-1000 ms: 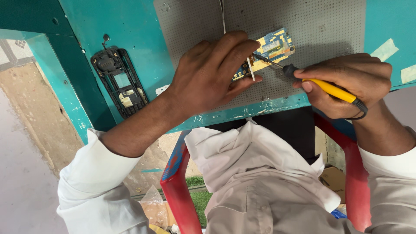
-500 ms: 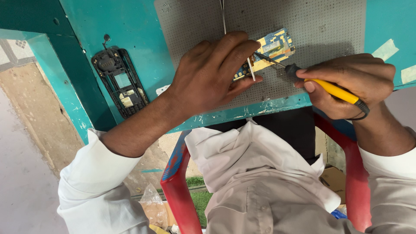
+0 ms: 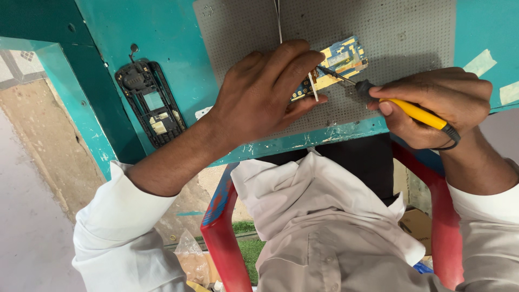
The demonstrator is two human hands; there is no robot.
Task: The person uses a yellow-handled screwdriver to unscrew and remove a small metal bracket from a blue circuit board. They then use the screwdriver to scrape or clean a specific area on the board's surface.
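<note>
My right hand (image 3: pixel 438 105) is closed around a yellow-handled soldering iron (image 3: pixel 389 100). Its long axis slants up and to the left, tip touching the circuit board (image 3: pixel 338 62). My left hand (image 3: pixel 265 92) presses on the board's left end, fingers curled, pinching a thin solder wire (image 3: pixel 313 89) that stands nearly upright beside the tip. The board lies on a grey perforated mat (image 3: pixel 400 32) on the teal table (image 3: pixel 162 38). A black phone frame (image 3: pixel 151 103) lies well left.

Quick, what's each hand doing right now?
Left hand: pressing down the small blue-and-yellow circuit board.
Right hand: closed around the yellow-handled soldering iron.
</note>
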